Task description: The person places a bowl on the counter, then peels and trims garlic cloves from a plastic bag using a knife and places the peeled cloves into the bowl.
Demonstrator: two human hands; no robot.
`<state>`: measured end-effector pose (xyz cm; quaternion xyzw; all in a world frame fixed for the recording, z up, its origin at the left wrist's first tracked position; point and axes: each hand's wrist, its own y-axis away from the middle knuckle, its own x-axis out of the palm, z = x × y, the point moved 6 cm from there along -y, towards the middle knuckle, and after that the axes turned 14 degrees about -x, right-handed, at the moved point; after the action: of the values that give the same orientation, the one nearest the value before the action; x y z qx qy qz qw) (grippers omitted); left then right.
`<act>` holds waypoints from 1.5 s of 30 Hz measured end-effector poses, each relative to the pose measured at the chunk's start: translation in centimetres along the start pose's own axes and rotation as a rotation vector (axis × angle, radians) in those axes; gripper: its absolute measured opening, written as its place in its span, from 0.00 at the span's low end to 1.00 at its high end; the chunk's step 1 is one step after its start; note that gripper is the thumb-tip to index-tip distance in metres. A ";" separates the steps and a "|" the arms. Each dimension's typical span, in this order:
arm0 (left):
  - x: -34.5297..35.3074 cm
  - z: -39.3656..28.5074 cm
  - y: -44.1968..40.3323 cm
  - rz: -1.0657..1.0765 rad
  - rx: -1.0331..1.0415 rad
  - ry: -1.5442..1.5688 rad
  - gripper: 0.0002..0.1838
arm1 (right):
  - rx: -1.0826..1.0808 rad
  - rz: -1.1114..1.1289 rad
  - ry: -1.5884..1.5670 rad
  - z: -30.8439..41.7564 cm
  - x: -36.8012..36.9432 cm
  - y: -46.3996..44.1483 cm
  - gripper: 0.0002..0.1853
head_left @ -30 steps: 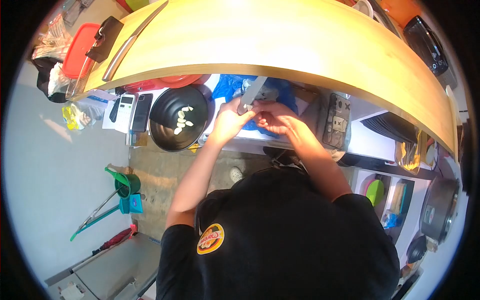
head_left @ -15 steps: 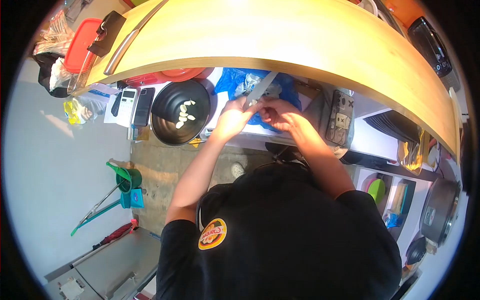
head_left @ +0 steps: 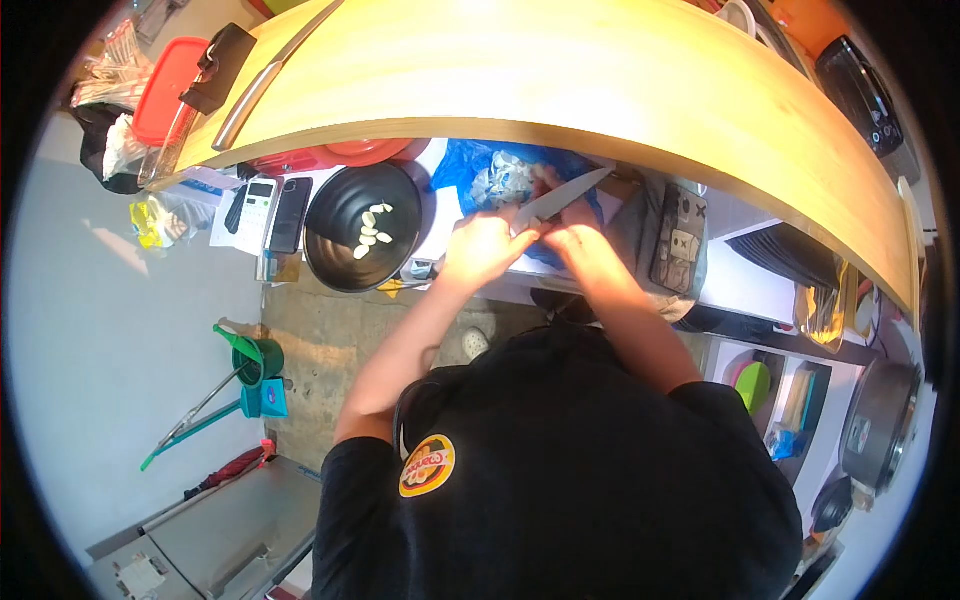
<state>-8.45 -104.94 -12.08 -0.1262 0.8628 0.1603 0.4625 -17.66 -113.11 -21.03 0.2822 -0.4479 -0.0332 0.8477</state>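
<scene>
My left hand (head_left: 482, 245) is closed around the handle of a knife (head_left: 570, 192), whose blade points up and right. Behind the blade, my right hand (head_left: 572, 228) reaches over an open blue plastic bag (head_left: 455, 165). The blade covers part of that hand, and I cannot make out whether its fingers hold anything. Inside the bag lies a heap of whitish, papery garlic skins (head_left: 503, 180). To the left of my hands stands a black bowl (head_left: 335, 250) with several peeled garlic cloves (head_left: 368, 238) in it.
Above the work surface runs a curved wooden shelf (head_left: 480, 70), with another knife (head_left: 262, 90) lying on it. A calculator (head_left: 258, 198) and a dark phone (head_left: 290, 215) lie left of the bowl. A patterned phone case (head_left: 678, 240) is at right. A green bucket (head_left: 262, 362) stands on the floor.
The knife in my left hand has swung from steeply upward to a flatter slant towards the right. My right hand has moved from near the left fingers to behind the blade, over the bag.
</scene>
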 end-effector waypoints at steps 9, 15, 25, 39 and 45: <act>-0.1 2.5 -6.2 -0.218 -0.198 -0.072 0.26 | -0.169 0.326 0.228 3.3 0.7 1.0 0.03; -1.1 0.7 -6.8 -0.557 -0.003 -0.134 0.26 | -0.127 0.333 0.227 2.5 0.6 1.6 0.03; -0.6 1.1 -5.3 -0.074 0.036 0.238 0.13 | -0.116 0.356 0.199 2.1 0.8 1.2 0.03; -3.6 -0.6 -1.0 -0.097 -0.031 0.719 0.12 | -0.710 0.555 0.753 3.5 4.5 4.7 0.12; -3.9 -1.2 -0.7 -0.090 -0.031 0.758 0.12 | -0.704 0.547 0.826 4.1 5.6 6.1 0.09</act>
<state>-6.99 -105.83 -8.33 -0.2212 0.9637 0.0948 0.1153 -18.75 -111.51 -11.99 -0.1511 -0.1005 0.1520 0.9716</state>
